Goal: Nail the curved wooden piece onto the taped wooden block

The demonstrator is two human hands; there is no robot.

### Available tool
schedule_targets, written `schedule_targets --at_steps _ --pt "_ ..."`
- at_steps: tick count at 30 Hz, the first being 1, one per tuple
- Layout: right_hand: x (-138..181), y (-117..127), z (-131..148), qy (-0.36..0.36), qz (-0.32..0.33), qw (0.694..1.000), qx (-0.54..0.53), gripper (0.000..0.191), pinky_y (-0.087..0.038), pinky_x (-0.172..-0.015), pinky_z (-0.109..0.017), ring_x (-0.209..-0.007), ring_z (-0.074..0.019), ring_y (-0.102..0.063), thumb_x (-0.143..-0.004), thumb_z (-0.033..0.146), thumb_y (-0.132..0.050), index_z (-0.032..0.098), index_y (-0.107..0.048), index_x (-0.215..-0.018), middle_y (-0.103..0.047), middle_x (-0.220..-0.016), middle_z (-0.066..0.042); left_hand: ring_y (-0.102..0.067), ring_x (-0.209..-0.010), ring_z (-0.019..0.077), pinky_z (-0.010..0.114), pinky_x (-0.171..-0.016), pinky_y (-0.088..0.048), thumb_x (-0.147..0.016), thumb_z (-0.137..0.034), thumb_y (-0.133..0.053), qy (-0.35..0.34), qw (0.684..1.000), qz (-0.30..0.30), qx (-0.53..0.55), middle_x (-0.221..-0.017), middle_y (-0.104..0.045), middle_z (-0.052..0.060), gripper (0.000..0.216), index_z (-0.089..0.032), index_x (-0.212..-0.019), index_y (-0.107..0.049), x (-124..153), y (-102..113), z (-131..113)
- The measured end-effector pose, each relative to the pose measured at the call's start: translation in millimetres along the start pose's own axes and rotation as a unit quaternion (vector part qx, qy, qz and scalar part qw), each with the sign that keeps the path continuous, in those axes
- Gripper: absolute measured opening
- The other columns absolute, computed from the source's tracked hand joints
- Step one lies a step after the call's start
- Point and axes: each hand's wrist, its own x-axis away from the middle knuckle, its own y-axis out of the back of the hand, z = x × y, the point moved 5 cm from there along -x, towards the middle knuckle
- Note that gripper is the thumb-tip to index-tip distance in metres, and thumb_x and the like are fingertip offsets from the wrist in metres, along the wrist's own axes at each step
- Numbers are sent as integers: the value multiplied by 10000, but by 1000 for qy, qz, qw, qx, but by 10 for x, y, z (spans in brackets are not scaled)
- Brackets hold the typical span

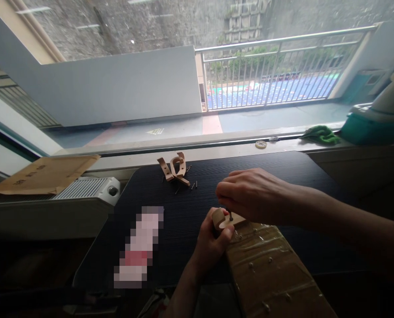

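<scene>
My left hand [213,240] pinches a pale wooden piece with a rounded end [238,219] against the end of a taped cardboard box [270,265]. A short wooden block [218,216] stands up at that piece's left side, by my left fingers. Above it, my right hand [250,192] is closed around what looks like a screwdriver [230,216]. Its dark shaft points down onto the wood, while the handle is hidden in my fist. Several small screw heads [270,259] show in the box's taped top.
Curved wooden parts [177,170] and several loose screws [194,185] lie at the back of the dark table [164,229]. A blurred-out pink item [142,247] lies at left. Beyond are a radiator [91,190], brown envelope [44,174], green cloth [321,134] and tape roll [260,144].
</scene>
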Motion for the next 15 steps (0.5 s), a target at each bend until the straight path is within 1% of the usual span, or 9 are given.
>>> schedule_targets --at_steps 2,5,7,8,10,13,15 --pt "-18 -46 -53 -49 -9 999 6 206 -198 -524 -260 -559 -98 -378 -907 277 -397 164 -502 -770 -521 -634 -2 -522 -765 149 252 -700 -420 -775 -270 -560 -3 1000 -8 -2 -844 -577 13 209 -178 -960 -524 0 6 -19" --pt "-26 -96 -145 -143 -17 989 37 246 -160 -490 -268 -471 -96 -322 -920 340 -370 167 -507 -812 -487 -556 15 -499 -752 133 237 -705 -411 -759 -248 -571 -8 999 -29 -16 -829 -554 -7 199 -189 -945 -531 6 22 -62" --pt "-19 -97 -170 -170 -14 984 59 273 -142 -482 -271 -448 -97 -309 -924 369 -359 170 -512 -819 -473 -526 19 -495 -753 130 232 -707 -408 -755 -245 -572 -14 999 -30 -23 -828 -548 -12 190 -192 -934 -537 10 21 -90" --pt "-10 -82 -168 -169 -11 983 67 286 -139 -482 -270 -447 -98 -315 -924 381 -358 171 -516 -810 -477 -525 16 -495 -750 130 231 -703 -408 -753 -247 -573 -17 999 -29 -24 -826 -546 -13 187 -191 -928 -538 12 20 -101" --pt "17 -17 -136 -140 -10 988 71 294 -148 -488 -265 -471 -98 -350 -913 393 -376 175 -525 -783 -508 -560 3 -493 -734 129 231 -686 -407 -751 -255 -574 -19 999 -27 -21 -815 -544 -13 191 -188 -926 -538 14 17 -109" --pt "72 101 -35 -55 -3 997 45 223 -190 -510 -256 -557 -102 -409 -885 320 -428 176 -530 -749 -551 -655 -9 -502 -723 134 236 -666 -413 -761 -276 -569 -14 1000 -19 -9 -806 -558 -4 201 -177 -933 -534 12 8 -89" --pt "96 133 27 -6 21 1000 23 187 -223 -530 -252 -603 -104 -428 -876 250 -434 169 -527 -735 -553 -680 -11 -508 -713 137 237 -653 -418 -769 -291 -567 -11 1000 -15 -6 -791 -564 0 199 -170 -925 -537 7 9 -60"
